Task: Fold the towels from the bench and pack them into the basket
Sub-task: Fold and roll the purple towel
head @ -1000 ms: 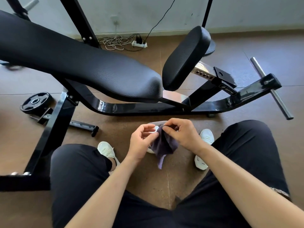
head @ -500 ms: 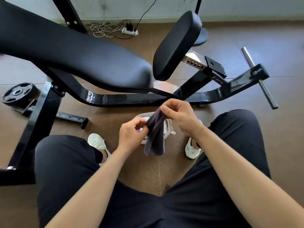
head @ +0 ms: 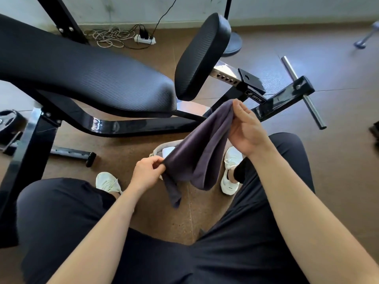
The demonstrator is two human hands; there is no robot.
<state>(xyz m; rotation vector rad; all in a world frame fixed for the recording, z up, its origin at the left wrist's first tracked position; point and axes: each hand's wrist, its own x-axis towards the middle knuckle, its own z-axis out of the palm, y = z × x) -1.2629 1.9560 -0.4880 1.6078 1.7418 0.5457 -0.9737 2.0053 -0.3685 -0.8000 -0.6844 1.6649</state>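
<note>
A dark grey-purple towel [head: 203, 148] hangs stretched between my two hands above the floor. My left hand [head: 146, 173] pinches its lower left corner. Higher up, near the bench frame, my right hand [head: 245, 128] pinches its upper edge. The towel sags in a fold between them, and one tail droops below my left hand. Under the towel, between my feet, a small grey basket [head: 164, 147] with something white inside shows only at its left rim. The black padded bench [head: 86, 78] stands in front of me with no towel visible on it.
A tilted black seat pad [head: 202, 56] rises at the bench's right end, with a steel bar [head: 301, 91] on the frame beyond. A weight plate [head: 8, 124] lies at far left. A power strip with cables [head: 143, 38] lies by the wall. My white shoes [head: 230, 171] flank the basket.
My hands have drawn apart: the right rose toward the bench frame and the left dropped, spreading the bunched towel out wide between them.
</note>
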